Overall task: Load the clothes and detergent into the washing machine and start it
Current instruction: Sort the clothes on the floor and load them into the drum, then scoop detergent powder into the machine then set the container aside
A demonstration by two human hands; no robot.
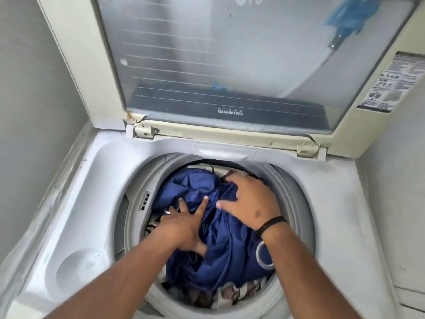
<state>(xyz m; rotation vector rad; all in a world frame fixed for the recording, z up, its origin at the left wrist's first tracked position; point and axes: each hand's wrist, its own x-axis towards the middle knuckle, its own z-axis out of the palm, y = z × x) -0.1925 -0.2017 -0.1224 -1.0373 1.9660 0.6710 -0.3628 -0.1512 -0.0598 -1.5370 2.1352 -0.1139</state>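
The washing machine (340,217) has a pale grey-white top, and the ring round its drum opening (299,199) is a slightly darker grey. Its raised lid (87,65) has a cream, yellowed frame around a smoky grey glass pane (207,54) crossed by thin white horizontal lines, with a dark band and white lettering along the near edge. A blue shape shows through the glass at far right. In the drum lies a deep navy blue garment (220,249) bearing a light grey ring mark on the right. Beneath it, patterned cloth (239,293) shows grey, white and brown patches. The right wrist wears a black band (270,225). A black-and-white printed label (391,81) sits on the lid's right frame. The walls (30,111) are plain grey.
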